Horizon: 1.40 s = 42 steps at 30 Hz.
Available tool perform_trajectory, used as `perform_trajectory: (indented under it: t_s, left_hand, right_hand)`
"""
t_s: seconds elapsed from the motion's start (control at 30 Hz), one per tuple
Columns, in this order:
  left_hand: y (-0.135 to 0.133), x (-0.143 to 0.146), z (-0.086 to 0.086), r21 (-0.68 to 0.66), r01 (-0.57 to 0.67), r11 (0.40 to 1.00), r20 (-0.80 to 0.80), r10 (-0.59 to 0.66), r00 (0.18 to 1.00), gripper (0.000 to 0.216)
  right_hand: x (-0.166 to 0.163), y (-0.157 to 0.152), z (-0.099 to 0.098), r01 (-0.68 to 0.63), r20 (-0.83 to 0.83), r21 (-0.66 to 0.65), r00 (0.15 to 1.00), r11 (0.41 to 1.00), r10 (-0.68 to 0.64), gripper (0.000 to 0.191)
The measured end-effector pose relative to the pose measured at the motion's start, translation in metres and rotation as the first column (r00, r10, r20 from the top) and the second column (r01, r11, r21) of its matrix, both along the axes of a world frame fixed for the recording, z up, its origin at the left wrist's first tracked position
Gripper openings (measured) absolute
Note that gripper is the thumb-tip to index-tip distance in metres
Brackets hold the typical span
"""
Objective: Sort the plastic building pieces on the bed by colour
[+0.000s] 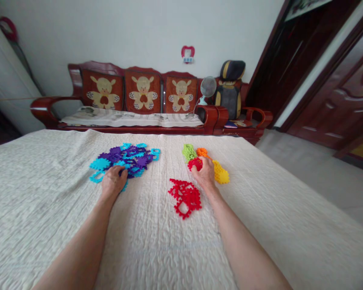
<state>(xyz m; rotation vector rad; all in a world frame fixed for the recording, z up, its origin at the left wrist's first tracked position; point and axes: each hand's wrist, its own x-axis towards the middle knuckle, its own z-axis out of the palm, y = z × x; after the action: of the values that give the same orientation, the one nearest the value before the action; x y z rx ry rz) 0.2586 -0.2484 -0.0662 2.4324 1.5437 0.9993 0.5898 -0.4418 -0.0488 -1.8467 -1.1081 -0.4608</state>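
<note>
My right hand [206, 173] grips a round red toothed plastic piece [195, 164] between thumb and fingers. It is close to a light green stack of toothed pieces [188, 152], an orange one [202, 152] and a yellow stack [221, 173]. Nearer to me lies a loose red group of toothed pieces [186, 197], flat on the cover. At the near edge of a mixed heap of purple pieces [142, 162] and light blue pieces [99, 163], my left hand [114, 179] has its fingers curled down. Whatever is under those fingertips is hidden.
A cream quilted cover [151, 241] spreads under everything. Beyond its far edge stands a wooden sofa [53, 105] with bear-patterned cushions [143, 94]. A small fan [208, 86] is at the sofa's right end. Dark wooden doors [329, 108] are on the right.
</note>
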Motion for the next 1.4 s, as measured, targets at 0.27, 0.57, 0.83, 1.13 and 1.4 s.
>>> perform_trajectory:
  t_s: [0.27,0.57,0.83,1.13,1.4]
  left_hand:
    - [-0.005,0.002,0.006,-0.038,-0.018,0.999,0.003,0.018,1.000,0.035]
    - [-0.008,0.004,0.008,-0.069,-0.045,0.997,0.006,0.045,0.999,0.032]
    - [-0.004,0.002,0.003,-0.026,-0.018,0.999,0.029,0.019,0.999,0.032]
    - [-0.007,0.003,0.005,-0.034,-0.016,0.999,0.030,0.017,0.999,0.034]
    - [-0.009,0.004,0.007,-0.047,-0.020,0.999,0.019,0.021,1.000,0.034]
  right_hand:
    - [-0.002,-0.009,-0.010,0.011,0.017,0.108,1.000,0.994,-0.013,0.052]
    - [0.000,-0.012,0.002,-0.005,-0.063,0.040,0.998,0.999,0.007,0.048]
    - [0.013,-0.004,0.013,0.028,-0.109,-0.068,0.993,0.997,-0.035,0.045]
    - [0.016,0.020,0.028,0.008,-0.032,-0.341,0.999,0.940,-0.020,0.034]
    - [0.007,0.001,0.026,-0.028,0.045,-0.214,0.998,0.977,0.038,0.039]
